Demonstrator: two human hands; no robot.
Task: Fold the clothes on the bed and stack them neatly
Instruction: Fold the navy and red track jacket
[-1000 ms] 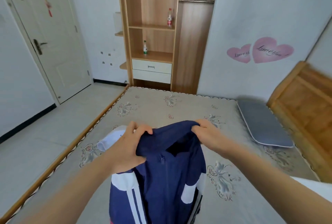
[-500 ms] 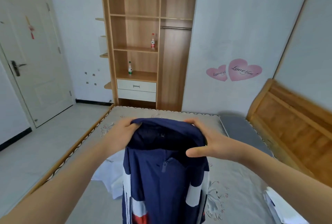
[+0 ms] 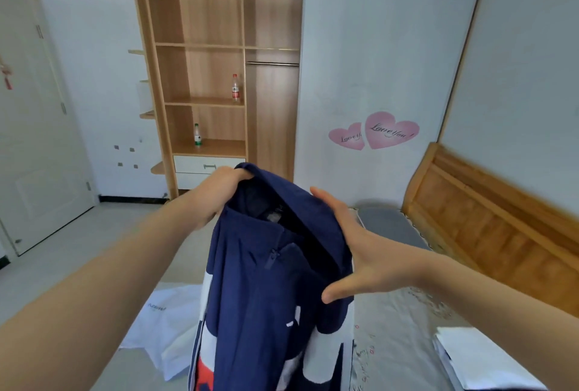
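A navy blue zip jacket (image 3: 269, 290) with white and red panels hangs in the air over the bed (image 3: 401, 337). My left hand (image 3: 216, 193) grips its collar at the top left. My right hand (image 3: 351, 249) lies against the jacket's right shoulder with fingers straight and thumb spread. A loose white garment (image 3: 166, 325) lies crumpled on the bed behind the jacket at the left. A folded white garment (image 3: 479, 359) sits flat on the bed at the lower right.
A grey pillow (image 3: 391, 227) lies by the wooden headboard (image 3: 488, 221) on the right. An open wooden wardrobe (image 3: 219, 83) with two bottles stands beyond the foot of the bed. A white door (image 3: 34, 127) is at the left.
The jacket rose higher off the bed and my view tilted up. My right hand let go of the collar and now lies flat against the jacket's right side.
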